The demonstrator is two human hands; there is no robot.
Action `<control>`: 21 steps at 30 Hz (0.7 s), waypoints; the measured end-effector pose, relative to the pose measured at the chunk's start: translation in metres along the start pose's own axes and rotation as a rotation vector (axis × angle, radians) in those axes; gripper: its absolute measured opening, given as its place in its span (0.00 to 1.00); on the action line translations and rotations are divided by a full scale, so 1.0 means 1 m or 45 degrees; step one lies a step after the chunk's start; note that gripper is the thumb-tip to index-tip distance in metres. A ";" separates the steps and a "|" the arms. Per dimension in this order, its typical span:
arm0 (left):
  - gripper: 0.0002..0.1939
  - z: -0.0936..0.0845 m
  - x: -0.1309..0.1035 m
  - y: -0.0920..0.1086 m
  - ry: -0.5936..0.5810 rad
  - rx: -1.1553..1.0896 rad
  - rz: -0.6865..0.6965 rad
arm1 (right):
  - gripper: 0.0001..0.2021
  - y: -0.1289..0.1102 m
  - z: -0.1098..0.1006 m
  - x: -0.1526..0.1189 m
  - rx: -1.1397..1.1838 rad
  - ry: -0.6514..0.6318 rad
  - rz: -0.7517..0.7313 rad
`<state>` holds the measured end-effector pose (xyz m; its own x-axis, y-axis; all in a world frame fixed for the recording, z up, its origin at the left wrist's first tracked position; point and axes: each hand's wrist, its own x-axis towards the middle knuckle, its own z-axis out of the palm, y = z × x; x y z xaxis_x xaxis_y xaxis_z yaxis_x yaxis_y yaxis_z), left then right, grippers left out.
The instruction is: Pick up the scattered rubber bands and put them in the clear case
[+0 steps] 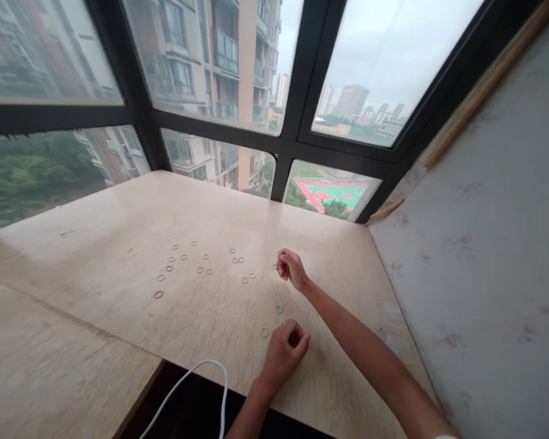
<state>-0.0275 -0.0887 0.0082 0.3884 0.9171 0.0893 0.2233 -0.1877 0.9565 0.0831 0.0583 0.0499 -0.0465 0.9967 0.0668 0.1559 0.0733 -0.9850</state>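
Note:
Small thin rings lie scattered on the beige marble-look surface (119,213). Two are reddish: one ring (158,294) at the left and another (169,268) just behind it. My left hand (286,350) rests near the front edge, its fingers curled; a pale ring (264,333) lies to its left and another ring (279,309) just beyond it. Farther back, my right hand (291,268) is closed with fingertips together over the surface, and part of a ring shows at its left side. What either hand's fingers hold, if anything, is too small to make out.
A white cable (224,390) loops over the dark gap at the front edge. Dark-framed windows (297,91) stand behind the surface. A wall with floral paper (476,244) rises on the right.

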 end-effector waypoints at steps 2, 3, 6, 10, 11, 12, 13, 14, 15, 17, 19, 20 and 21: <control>0.09 0.000 0.001 0.000 0.003 0.007 0.009 | 0.10 -0.003 -0.011 -0.022 0.135 0.088 0.025; 0.09 0.000 0.001 0.000 0.004 0.016 0.013 | 0.10 -0.006 -0.017 -0.033 0.186 0.130 0.035; 0.10 -0.001 0.002 0.000 -0.011 0.045 0.022 | 0.12 -0.015 -0.032 -0.067 0.286 0.258 0.056; 0.12 -0.001 0.003 0.000 -0.047 0.058 0.012 | 0.14 -0.018 -0.050 -0.113 0.327 0.451 0.079; 0.13 -0.001 0.003 0.000 -0.054 0.068 0.011 | 0.14 -0.016 -0.054 -0.125 0.327 0.505 0.088; 0.13 -0.001 0.002 0.000 -0.060 0.081 0.013 | 0.14 -0.013 -0.058 -0.137 0.326 0.559 0.097; 0.13 -0.001 0.002 0.000 -0.065 0.097 0.018 | 0.14 -0.010 -0.063 -0.149 0.326 0.611 0.106; 0.14 -0.002 0.002 0.000 -0.069 0.113 0.024 | 0.15 -0.006 -0.067 -0.161 0.324 0.666 0.117; 0.14 -0.002 0.002 0.000 -0.072 0.127 0.031 | 0.15 -0.003 -0.072 -0.172 0.315 0.726 0.131; 0.14 -0.002 0.002 0.000 -0.075 0.153 0.050 | 0.16 0.003 -0.081 -0.194 0.275 0.855 0.169; 0.15 -0.003 0.003 0.001 -0.072 0.176 0.079 | 0.17 0.006 -0.090 -0.213 0.214 0.972 0.221; 0.15 -0.003 0.003 0.001 -0.070 0.189 0.095 | 0.17 0.007 -0.095 -0.221 0.182 1.016 0.245; 0.15 -0.003 0.004 0.002 -0.066 0.200 0.110 | 0.18 0.007 -0.101 -0.227 0.150 1.047 0.266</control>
<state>-0.0279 -0.0846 0.0108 0.4568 0.8767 0.1510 0.3223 -0.3213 0.8904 0.1941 -0.1641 0.0440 0.7094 0.7015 -0.0690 -0.0241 -0.0737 -0.9970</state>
